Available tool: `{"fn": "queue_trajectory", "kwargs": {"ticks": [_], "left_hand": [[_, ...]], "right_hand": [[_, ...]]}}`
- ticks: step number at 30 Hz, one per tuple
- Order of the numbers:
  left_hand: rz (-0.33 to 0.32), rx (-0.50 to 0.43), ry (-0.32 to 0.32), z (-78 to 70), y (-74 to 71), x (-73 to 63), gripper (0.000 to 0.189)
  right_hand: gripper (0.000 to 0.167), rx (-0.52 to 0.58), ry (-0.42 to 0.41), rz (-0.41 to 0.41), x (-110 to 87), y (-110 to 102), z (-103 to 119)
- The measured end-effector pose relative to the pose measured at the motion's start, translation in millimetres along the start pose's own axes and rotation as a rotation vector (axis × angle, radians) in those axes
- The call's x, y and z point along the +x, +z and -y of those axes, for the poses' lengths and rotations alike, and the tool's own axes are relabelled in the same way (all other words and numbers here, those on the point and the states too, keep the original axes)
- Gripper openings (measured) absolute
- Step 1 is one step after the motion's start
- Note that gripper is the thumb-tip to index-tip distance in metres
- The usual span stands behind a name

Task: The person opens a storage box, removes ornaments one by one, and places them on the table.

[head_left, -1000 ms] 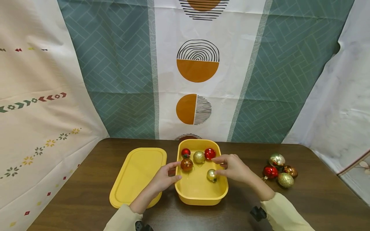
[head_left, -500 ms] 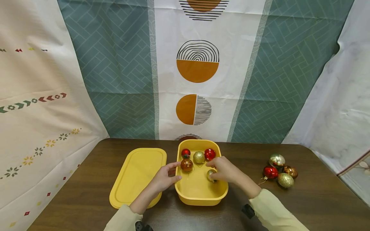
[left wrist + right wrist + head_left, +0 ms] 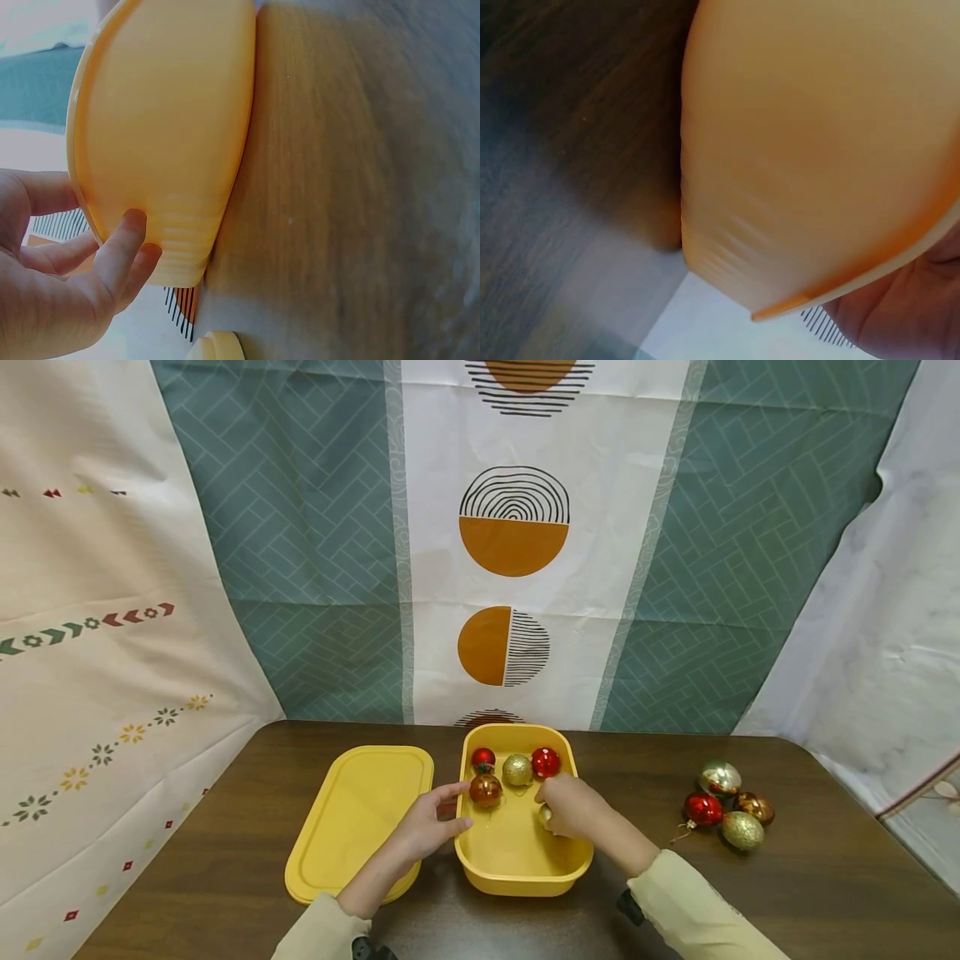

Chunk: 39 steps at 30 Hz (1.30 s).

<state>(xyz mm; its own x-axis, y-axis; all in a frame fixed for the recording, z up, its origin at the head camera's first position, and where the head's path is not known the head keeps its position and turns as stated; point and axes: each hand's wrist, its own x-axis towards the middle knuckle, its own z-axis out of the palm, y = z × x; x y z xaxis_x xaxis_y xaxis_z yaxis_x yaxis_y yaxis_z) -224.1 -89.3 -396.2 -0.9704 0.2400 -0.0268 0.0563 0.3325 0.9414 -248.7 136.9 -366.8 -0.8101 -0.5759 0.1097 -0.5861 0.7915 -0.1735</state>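
Observation:
In the head view, my right hand [image 3: 573,806] reaches over the right rim of a yellow plastic box [image 3: 517,885] and grips a pale gold bauble [image 3: 543,815], mostly hidden under its fingers. My left hand [image 3: 429,828] holds the box's left rim; in the left wrist view its fingers pinch the box wall [image 3: 165,112]. Further back in the box lie a small red bauble [image 3: 483,756], an amber bauble [image 3: 486,791], a glittery gold bauble [image 3: 517,770] and a white-spotted red bauble [image 3: 546,762]. The right wrist view shows mostly the box's outer side [image 3: 802,135].
The flat yellow lid [image 3: 360,827] lies on the dark wooden table [image 3: 225,877], left of the box. Grouped at the right are a shiny pale gold bauble [image 3: 720,778], a red bauble [image 3: 702,809], a copper bauble [image 3: 754,808] and a glittery gold bauble [image 3: 742,831].
My right hand has moved left and further into the box, and its fingers have curled round the pale gold bauble. The left hand has stayed at the left rim.

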Motion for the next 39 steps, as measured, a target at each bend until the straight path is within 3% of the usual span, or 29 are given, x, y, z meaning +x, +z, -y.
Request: {"fn": "queue_trajectory", "kwargs": {"ticks": [4,12,21,28,35,39], "left_hand": [[-0.001,-0.005,0.001,-0.8,-0.1,-0.3,0.05],[0.002,-0.004,-0.001,-1.5,0.9,-0.5,0.05],[0.001,-0.006,0.0,-2.7,0.9,-1.1,0.05],[-0.009,0.009,0.017,-2.1,0.4,-1.3,0.049],[-0.006,-0.011,0.009,-2.8,1.6,-1.5,0.051],[-0.008,0.002,0.007,-3.8,0.5,-2.1,0.05]], "right_hand": [[0.013,-0.004,0.01,0.002,0.2,0,1],[0.014,0.01,-0.054,-0.037,-0.9,2,-3],[0.014,0.118,-0.13,-0.116,-9.5,-10,-5],[0.025,0.235,-0.05,-0.177,-21.2,-21,-13],[0.028,0.363,-0.026,-0.239,-41.8,-31,-29],[0.03,0.382,0.018,-0.293,-56.2,-36,-41]]}}
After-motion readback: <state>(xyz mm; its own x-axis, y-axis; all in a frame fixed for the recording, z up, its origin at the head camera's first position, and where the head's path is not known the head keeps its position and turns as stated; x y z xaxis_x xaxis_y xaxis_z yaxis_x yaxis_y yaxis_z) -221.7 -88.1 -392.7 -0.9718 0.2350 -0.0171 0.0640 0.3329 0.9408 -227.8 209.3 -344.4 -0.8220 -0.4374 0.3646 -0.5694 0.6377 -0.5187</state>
